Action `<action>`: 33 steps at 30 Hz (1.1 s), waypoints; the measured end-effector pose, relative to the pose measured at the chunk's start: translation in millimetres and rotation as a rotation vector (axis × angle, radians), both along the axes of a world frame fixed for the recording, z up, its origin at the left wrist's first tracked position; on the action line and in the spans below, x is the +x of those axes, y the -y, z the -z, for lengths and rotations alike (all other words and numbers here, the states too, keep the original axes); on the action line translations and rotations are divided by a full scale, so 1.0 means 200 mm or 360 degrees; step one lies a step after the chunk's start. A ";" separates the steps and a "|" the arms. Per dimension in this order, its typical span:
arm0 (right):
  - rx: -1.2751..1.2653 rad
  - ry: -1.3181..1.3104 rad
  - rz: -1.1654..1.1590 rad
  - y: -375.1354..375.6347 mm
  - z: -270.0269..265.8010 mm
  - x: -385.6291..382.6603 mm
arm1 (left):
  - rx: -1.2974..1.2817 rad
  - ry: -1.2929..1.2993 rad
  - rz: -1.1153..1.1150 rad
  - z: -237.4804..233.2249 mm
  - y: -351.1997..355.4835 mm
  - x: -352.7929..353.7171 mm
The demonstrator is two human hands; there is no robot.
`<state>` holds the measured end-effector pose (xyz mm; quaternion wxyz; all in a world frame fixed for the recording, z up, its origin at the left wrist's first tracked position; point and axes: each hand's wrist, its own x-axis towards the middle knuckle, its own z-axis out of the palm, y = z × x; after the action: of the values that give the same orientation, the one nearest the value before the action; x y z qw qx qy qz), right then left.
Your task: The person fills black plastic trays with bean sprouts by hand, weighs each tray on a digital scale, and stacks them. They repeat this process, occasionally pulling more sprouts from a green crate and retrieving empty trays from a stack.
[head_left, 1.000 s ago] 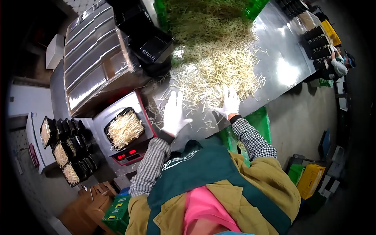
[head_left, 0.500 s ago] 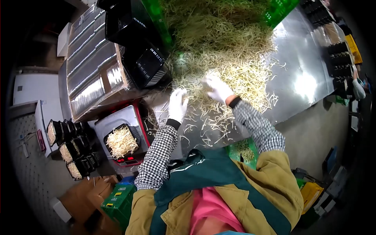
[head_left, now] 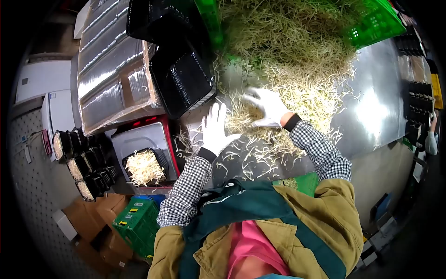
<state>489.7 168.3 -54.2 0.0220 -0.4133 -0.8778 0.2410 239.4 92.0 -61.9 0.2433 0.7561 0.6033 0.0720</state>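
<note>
One steel tabletop (head_left: 371, 111) carries a single great heap of bean sprouts (head_left: 288, 51), which spills from one green crate (head_left: 376, 23) at the far edge and thins out toward the near edge. At the tabletop's left end stands one cardboard box of clear lids (head_left: 111, 69), with two empty black trays (head_left: 181, 79) against it. Below the left end, one red-trimmed scale (head_left: 139, 139) bears one tray filled with sprouts (head_left: 144, 167). Left of it, three more filled trays (head_left: 76, 169) show in a row.

The person's two white-gloved hands rest on the sprouts near the tabletop's near left corner. The left hand (head_left: 216, 130) lies flat, fingers spread wide and gripping nothing, at the thin near fringe of the scatter. The right hand (head_left: 269, 107), also spread wide and empty, presses on the thicker part. A small mound of sprouts (head_left: 241, 116) lies between the two hands, touching both. Another worker's gloved hand (head_left: 431, 142) shows beyond the far right end.
</note>
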 end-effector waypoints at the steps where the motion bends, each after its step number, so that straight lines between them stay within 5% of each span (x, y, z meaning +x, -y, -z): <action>1: 0.0193 0.0007 0.0112 0.06 0.00 0.01 | 0.0002 0.0011 -0.0013 0.02 0.03 0.01; 5: 0.0199 0.0167 0.0296 0.15 0.11 -0.10 | 0.0058 0.0089 -0.0037 0.23 0.05 0.05; 8: -0.0030 0.0067 0.0488 0.17 0.06 -0.13 | 0.0171 0.0601 -0.0454 0.20 0.10 0.06; 9: -0.0162 0.0025 0.0589 0.19 0.00 -0.15 | 0.0061 0.0711 -0.0575 0.14 0.13 0.05; 12: -0.0474 -0.0276 0.0666 0.28 -0.06 -0.16 | -0.0648 0.2001 -0.0987 0.09 0.26 0.07; 14: -0.0394 -0.0256 0.0636 0.35 0.02 -0.17 | -0.0854 0.1818 -0.0747 0.26 0.35 -0.02; 16: -0.0125 -0.0036 0.0719 0.42 -0.01 -0.23 | -0.1485 0.2069 -0.1315 0.19 0.38 0.02; 19: -0.0092 0.0360 0.0811 0.54 -0.06 -0.42 | -0.1193 0.1673 -0.0999 0.15 0.44 0.01; 21: 0.0102 0.0258 0.0835 0.61 0.14 -0.49 | -0.0951 0.1086 -0.0616 0.10 0.39 -0.02; 22: 0.0067 0.0314 0.0684 0.63 0.18 -0.49 | -0.0150 0.0860 -0.0435 0.10 0.41 -0.03; 23: 0.0030 0.0368 0.0537 0.65 0.21 -0.49 | 0.0230 0.0521 -0.0251 0.12 0.39 -0.06; 26: 0.0385 -0.0187 0.0159 0.73 0.24 -0.42 | 0.0151 0.0027 0.0197 -0.02 0.29 -0.12; 31: 0.0533 0.0143 0.0577 0.80 0.09 -0.43 | 0.0090 -0.0179 0.0535 0.09 0.21 -0.15; 33: 0.0270 0.0362 0.0566 0.80 0.10 -0.42 | 0.0193 -0.0130 0.0530 0.27 0.22 -0.20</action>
<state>406.7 8.7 -75.1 -0.0003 -0.5827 -0.8051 0.1104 200.3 48.2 -115.9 0.1813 0.8611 0.4735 0.0362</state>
